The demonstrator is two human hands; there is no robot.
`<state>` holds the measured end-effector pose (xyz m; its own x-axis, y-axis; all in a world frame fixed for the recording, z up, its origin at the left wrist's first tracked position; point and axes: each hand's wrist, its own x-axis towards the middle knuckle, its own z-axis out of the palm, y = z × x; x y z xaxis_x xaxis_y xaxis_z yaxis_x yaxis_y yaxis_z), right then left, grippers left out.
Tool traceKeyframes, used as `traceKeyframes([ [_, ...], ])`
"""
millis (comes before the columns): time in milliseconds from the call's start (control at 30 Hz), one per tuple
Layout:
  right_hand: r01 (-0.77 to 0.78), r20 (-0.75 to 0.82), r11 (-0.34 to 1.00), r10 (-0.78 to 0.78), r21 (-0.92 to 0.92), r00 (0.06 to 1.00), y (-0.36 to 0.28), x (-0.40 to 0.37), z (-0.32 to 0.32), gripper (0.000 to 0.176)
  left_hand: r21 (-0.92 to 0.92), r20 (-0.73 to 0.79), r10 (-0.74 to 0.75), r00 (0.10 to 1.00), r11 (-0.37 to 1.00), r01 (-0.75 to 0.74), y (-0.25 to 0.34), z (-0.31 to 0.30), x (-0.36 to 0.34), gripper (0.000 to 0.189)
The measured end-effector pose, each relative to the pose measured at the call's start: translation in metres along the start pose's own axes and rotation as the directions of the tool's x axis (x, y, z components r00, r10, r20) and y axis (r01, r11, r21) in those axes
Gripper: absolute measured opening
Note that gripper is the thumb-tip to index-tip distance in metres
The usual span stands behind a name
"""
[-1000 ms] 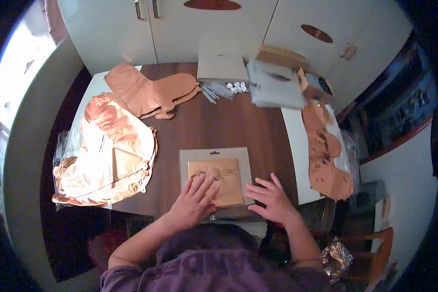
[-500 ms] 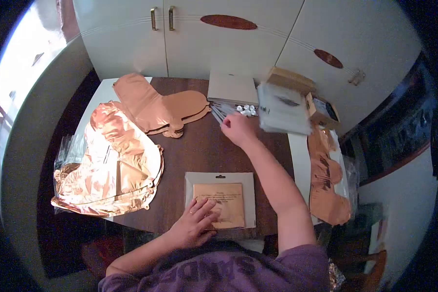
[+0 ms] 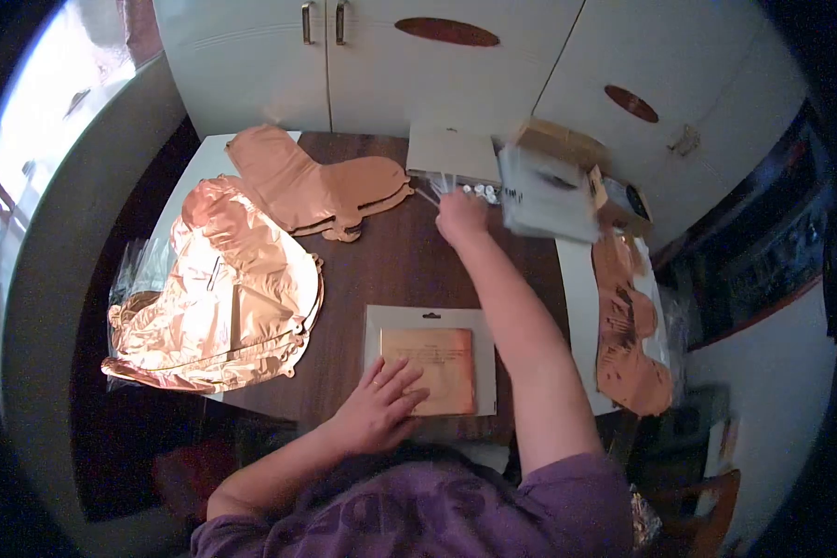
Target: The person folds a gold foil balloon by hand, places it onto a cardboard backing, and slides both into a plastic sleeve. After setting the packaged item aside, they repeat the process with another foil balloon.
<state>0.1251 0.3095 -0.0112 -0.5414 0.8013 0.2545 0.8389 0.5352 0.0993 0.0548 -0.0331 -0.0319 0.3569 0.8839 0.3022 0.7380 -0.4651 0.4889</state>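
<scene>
My left hand (image 3: pixel 381 407) lies with fingers spread on the lower left of a folded copper foil piece (image 3: pixel 446 372). That foil lies on a pale flat package (image 3: pixel 486 372) with a hang hole; small print shows on top, too small to read. At the far side of the table, my right hand (image 3: pixel 461 219) is closed around thin whitish straws (image 3: pixel 445 183), whose tips stick up past the fingers. Right beside it are several small white pieces (image 3: pixel 484 193), in front of a pale flat card (image 3: pixel 453 154). My fingertips there are partly hidden.
Flat copper foil balloons (image 3: pixel 279 181) and a shiny crumpled stack (image 3: pixel 237 279) cover the table's left side. On the right are clear plastic bags (image 3: pixel 549 195), a cardboard box (image 3: pixel 620 200) and another copper foil balloon (image 3: pixel 628 344). Pale cabinet doors (image 3: pixel 372 79) stand behind.
My right hand has closed on the straws, whose tips now point up instead of lying on the table. My left hand stays on the foil. The whole view has shifted slightly.
</scene>
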Motion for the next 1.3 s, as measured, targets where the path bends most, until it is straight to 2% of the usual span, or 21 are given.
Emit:
traceKeyframes([
  [33,-0.012,0.005,0.999,0.012,0.035,1.000,0.002,-0.011,-0.011,0.015,0.028,-0.014,0.018,1.000,0.999,-0.017,0.000,-0.002,-0.001,0.046],
  [133,0.076,-0.101,0.932,-0.042,0.355,0.994,0.026,-0.070,-0.035,0.013,0.087,-0.018,0.069,0.997,0.994,-0.068,0.005,-0.001,-0.001,0.042],
  [200,0.014,-0.001,0.771,-0.017,0.637,1.000,0.036,-0.134,-0.076,0.014,0.153,-0.007,0.106,0.994,0.983,-0.104,0.010,-0.002,0.002,0.040],
  [267,-0.047,0.061,0.705,0.006,0.708,0.998,0.045,-0.196,-0.100,0.011,0.130,-0.018,0.117,0.993,0.985,-0.114,0.013,0.005,0.005,0.036],
  [333,-0.188,0.168,0.624,0.091,0.759,0.981,0.046,-0.255,-0.119,0.011,0.081,-0.027,0.116,0.993,0.990,-0.113,0.012,0.012,0.010,0.039],
  [367,-0.167,0.167,0.632,0.060,0.757,0.984,0.046,-0.282,-0.124,0.012,0.093,-0.027,0.140,0.990,0.986,-0.137,0.011,0.012,0.014,0.026],
  [467,-0.144,0.157,0.640,0.036,0.754,0.987,0.037,-0.338,-0.126,0.014,-0.019,-0.120,0.144,0.982,0.989,-0.147,-0.001,0.027,0.014,0.024],
  [500,-0.235,0.244,0.615,0.071,0.752,0.967,0.031,-0.352,-0.123,0.015,-0.029,-0.179,0.135,0.975,0.989,-0.143,0.002,0.025,0.016,0.023],
  [600,-0.165,0.254,0.692,-0.028,0.703,0.967,0.010,-0.369,-0.123,0.013,-0.102,-0.234,0.107,0.966,0.986,-0.134,0.008,0.020,0.018,0.021],
  [633,-0.217,0.335,0.701,-0.034,0.680,0.942,0.006,-0.365,-0.128,0.014,-0.093,-0.217,0.104,0.971,0.988,-0.127,0.009,0.019,0.018,0.020],
  [733,-0.204,0.438,0.805,-0.076,0.558,0.896,0.004,-0.351,-0.127,0.014,-0.084,-0.207,0.096,0.974,0.990,-0.116,0.007,0.022,0.015,0.020],
  [933,-0.112,0.505,0.907,-0.120,0.405,0.855,0.010,-0.341,-0.134,0.014,-0.100,-0.182,0.075,0.980,0.990,-0.095,0.015,0.018,0.016,0.020],
  [1033,-0.142,0.529,0.904,-0.103,0.402,0.843,0.014,-0.336,-0.135,0.015,-0.072,-0.118,0.104,0.988,0.991,-0.113,0.008,0.020,0.015,0.019],
  [1133,-0.153,0.573,0.893,-0.134,0.424,0.809,0.016,-0.330,-0.137,0.016,-0.086,-0.136,0.096,0.986,0.990,-0.109,0.007,0.022,0.015,0.020],
  [1233,-0.151,0.581,0.884,-0.154,0.442,0.799,0.008,-0.321,-0.140,0.018,-0.024,-0.192,0.136,0.972,0.989,-0.144,0.009,0.025,0.016,0.018],
  [1300,-0.168,0.606,0.914,-0.100,0.370,0.789,0.005,-0.310,-0.136,0.024,-0.003,-0.181,0.175,0.968,0.984,-0.178,0.009,0.026,0.015,0.019],
])
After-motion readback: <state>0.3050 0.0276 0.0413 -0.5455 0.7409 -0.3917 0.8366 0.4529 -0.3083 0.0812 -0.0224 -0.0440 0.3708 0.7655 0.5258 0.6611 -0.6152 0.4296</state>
